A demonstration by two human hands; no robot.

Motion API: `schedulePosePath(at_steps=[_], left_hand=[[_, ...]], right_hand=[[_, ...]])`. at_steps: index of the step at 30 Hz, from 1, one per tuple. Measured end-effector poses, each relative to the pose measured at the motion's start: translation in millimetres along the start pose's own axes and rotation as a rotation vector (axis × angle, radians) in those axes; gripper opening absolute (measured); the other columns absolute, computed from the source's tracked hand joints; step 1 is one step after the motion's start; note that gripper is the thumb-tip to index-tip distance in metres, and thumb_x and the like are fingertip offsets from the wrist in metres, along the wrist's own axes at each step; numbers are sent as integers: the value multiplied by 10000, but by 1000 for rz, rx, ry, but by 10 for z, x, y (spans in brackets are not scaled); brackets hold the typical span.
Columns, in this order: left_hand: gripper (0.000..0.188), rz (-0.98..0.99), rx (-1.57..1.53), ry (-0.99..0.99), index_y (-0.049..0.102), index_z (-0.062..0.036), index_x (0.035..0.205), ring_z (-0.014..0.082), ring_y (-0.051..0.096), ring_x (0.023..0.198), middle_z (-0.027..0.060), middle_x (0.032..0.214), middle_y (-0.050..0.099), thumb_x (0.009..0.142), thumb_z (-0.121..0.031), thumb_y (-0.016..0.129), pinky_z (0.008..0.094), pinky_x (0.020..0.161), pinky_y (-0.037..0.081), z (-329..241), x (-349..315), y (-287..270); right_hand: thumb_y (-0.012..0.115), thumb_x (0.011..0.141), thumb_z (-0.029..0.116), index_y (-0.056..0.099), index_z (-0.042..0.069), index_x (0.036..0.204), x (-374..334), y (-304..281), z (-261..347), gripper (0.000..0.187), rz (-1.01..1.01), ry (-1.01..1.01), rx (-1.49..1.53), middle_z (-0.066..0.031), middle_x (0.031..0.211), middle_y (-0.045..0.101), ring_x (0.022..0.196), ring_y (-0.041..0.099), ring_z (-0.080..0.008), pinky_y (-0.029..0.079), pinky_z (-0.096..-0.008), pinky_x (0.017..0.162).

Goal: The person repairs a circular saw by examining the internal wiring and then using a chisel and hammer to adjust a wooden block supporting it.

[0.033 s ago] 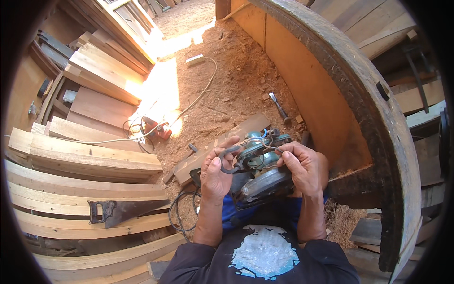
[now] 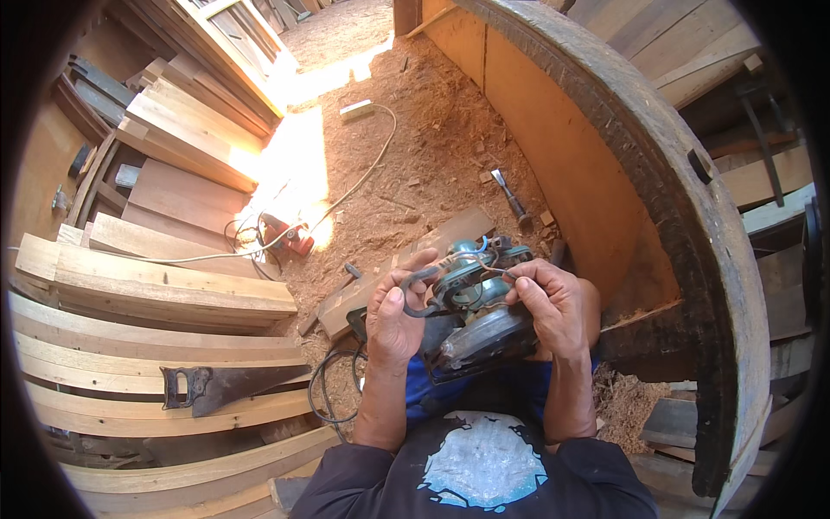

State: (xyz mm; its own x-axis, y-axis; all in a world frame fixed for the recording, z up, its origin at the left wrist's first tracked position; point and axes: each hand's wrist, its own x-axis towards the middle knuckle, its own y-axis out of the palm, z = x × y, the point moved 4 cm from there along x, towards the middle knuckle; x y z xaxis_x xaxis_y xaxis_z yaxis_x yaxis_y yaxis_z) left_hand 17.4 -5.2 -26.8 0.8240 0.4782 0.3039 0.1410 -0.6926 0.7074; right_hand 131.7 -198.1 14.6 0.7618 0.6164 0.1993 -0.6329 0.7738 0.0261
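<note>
Between the right fingers (image 2: pixel 538 298), a wire (image 2: pixel 497 271) disappears.

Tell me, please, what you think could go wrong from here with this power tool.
Thin wires show outside the power tool, and the right hand pinches one: a tug might pull it loose. If the black cable in the left hand were live, there could be a shock; its plug cannot be made out. Anything small that is dropped might get lost in the sawdust.
</note>
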Motion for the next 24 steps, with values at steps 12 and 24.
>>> schedulePosePath(at_steps=[12, 24], left_hand=[[251, 9, -10, -7, 670, -14, 1036, 250, 589, 1241, 267, 1447, 520, 958, -246, 610, 433, 1140, 401, -12, 19, 9], [252, 57, -11, 47, 656, 2, 985, 376, 601, 1252, 289, 1449, 524, 939, -242, 620, 518, 1130, 422, 4, 24, -56]], right_hand=[[576, 1003, 62, 691, -50, 1016, 12, 23, 61, 160, 2, 21, 7, -43, 866, 658, 798, 580, -79, 469, -243, 731], [586, 987, 62, 700, -46, 1001, -23, -2, 28, 158, 26, 45, 26, -49, 885, 668, 823, 590, -98, 473, -260, 745]])
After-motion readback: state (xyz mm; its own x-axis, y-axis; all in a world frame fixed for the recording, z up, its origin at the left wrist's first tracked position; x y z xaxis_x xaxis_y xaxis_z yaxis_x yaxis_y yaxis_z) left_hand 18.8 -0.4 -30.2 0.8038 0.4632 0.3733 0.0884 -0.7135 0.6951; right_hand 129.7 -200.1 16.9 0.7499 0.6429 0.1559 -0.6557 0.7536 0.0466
